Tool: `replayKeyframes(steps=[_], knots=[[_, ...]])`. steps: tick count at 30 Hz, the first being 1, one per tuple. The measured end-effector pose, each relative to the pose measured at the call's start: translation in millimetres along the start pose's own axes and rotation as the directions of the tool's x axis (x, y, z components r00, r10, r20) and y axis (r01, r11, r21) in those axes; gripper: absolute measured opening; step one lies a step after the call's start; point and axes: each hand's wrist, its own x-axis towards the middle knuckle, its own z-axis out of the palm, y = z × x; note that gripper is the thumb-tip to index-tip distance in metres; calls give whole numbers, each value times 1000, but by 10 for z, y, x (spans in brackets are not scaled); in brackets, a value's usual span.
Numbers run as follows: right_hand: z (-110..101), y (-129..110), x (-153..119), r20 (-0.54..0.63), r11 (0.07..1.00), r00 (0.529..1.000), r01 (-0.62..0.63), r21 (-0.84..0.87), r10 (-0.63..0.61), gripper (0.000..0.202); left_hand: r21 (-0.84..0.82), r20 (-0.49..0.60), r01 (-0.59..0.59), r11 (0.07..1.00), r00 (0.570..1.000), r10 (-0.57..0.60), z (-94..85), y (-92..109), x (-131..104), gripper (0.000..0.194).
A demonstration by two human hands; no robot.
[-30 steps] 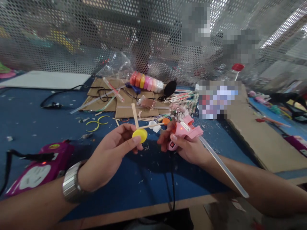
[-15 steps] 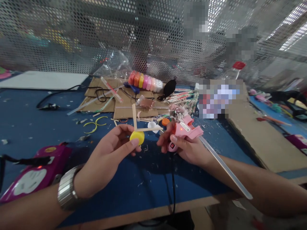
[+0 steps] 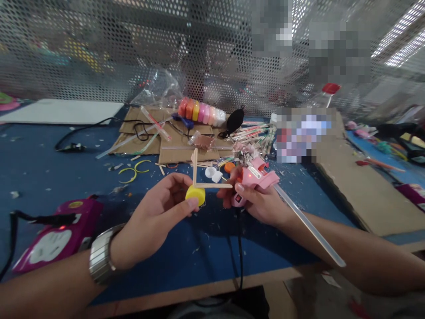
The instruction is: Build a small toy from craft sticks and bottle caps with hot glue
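Your left hand [image 3: 151, 221] pinches the yellow cap [image 3: 195, 196] between thumb and fingers, and two thin wooden sticks [image 3: 195, 170] meet at that cap's upper edge, one rising upright and the other reaching out to its right. To the right of the yellow cap, your right hand [image 3: 260, 201] is closed around the pink glue gun [image 3: 254, 178], whose translucent glue stick [image 3: 308, 226] slants out over your forearm. Beyond the yellow cap you have the white caps [image 3: 210, 172], the orange cap [image 3: 229, 167] and the cardboard [image 3: 179, 153]; the purple box [image 3: 66, 235] sits to its left.
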Motion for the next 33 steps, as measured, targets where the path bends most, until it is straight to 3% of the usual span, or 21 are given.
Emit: replayKeyframes(steps=[12, 22, 27, 33], knots=[[27, -32, -5, -16, 1000, 1000, 16, 10, -16, 47, 92, 1, 20, 996, 1000, -20, 55, 72, -2, 40], [-36, -12, -28, 70, 998, 996, 54, -17, -52, 45, 102, 15, 83, 991, 996, -85, 37, 31, -9, 48], [-12, -70, -50, 64, 988, 997, 60, -144, -52, 43, 107, 57, 86, 991, 994, -92, 41, 16, -13, 45], [9, -63, -53, 81, 982, 995, 71, -175, -58, 44, 93, 89, 109, 990, 989, -117, 56, 37, -12, 45]])
